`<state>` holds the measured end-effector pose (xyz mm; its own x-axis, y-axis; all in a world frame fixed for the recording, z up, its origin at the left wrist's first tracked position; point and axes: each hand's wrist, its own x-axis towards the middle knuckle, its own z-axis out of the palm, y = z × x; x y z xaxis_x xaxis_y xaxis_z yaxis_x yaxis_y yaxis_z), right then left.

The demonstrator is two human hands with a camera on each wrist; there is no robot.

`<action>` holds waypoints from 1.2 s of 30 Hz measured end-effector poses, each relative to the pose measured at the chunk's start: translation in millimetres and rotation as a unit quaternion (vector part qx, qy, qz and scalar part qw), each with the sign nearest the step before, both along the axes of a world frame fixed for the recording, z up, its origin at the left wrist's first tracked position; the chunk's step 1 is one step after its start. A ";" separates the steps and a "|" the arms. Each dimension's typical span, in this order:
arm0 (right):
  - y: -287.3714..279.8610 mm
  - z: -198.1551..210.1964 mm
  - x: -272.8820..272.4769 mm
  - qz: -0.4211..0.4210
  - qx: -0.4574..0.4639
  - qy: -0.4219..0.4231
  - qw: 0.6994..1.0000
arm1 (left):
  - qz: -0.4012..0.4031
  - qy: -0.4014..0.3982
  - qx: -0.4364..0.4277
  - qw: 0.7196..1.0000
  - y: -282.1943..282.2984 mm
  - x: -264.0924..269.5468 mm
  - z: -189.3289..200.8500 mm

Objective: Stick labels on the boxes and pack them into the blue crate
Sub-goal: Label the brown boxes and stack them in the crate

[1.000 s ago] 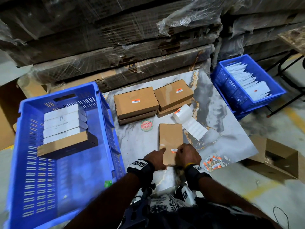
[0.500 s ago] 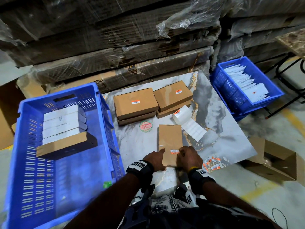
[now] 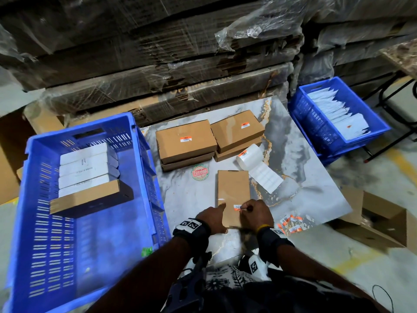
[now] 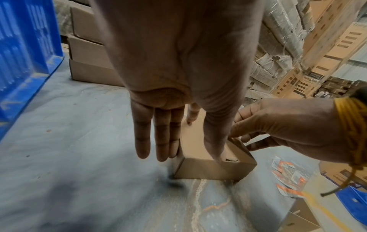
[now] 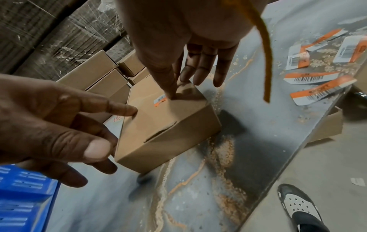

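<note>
A brown cardboard box (image 3: 233,190) lies lengthwise near the table's front edge. An orange-and-white label (image 3: 237,207) is stuck on its near end. My right hand (image 3: 248,208) presses its thumb on the label's right end (image 5: 160,100), the other fingers straight past the box's right side. My left hand (image 3: 220,213) steadies the box, fingers straight along its left side (image 4: 158,141), thumb and index finger on top. The big blue crate (image 3: 76,132) on the left holds several white boxes and one brown box (image 3: 90,195).
Two stacks of labelled brown boxes (image 3: 185,143) (image 3: 237,129) stand at the table's back. A label roll (image 3: 249,154) lies beside them, loose labels (image 3: 291,222) at the front right edge. A smaller blue crate (image 3: 316,123) of white packets sits right. An open carton (image 3: 372,222) lies on the floor.
My right hand has slid to the right along the label, uncovering it. The left hand stays at the box's left side. The box has not moved.
</note>
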<state>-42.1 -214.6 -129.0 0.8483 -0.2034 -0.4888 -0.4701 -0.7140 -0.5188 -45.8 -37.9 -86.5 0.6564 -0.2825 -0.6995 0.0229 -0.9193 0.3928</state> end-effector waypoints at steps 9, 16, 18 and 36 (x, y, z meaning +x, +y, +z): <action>-2.2 3.9 -4.1 -0.033 -0.030 0.012 0.999 | 0.004 0.002 0.002 1.000 -0.4 1.1 2.4; 7.6 10.3 1.7 -0.078 -0.021 0.028 0.996 | 0.002 0.003 0.003 1.000 -0.6 1.0 5.5; 8.8 10.5 3.9 -0.082 -0.019 0.032 0.996 | -0.004 0.001 0.009 1.000 -1.3 1.4 5.8; 4.0 15.0 11.5 0.025 -0.074 0.016 0.997 | -0.087 -0.104 0.049 0.990 -22.5 5.3 -7.0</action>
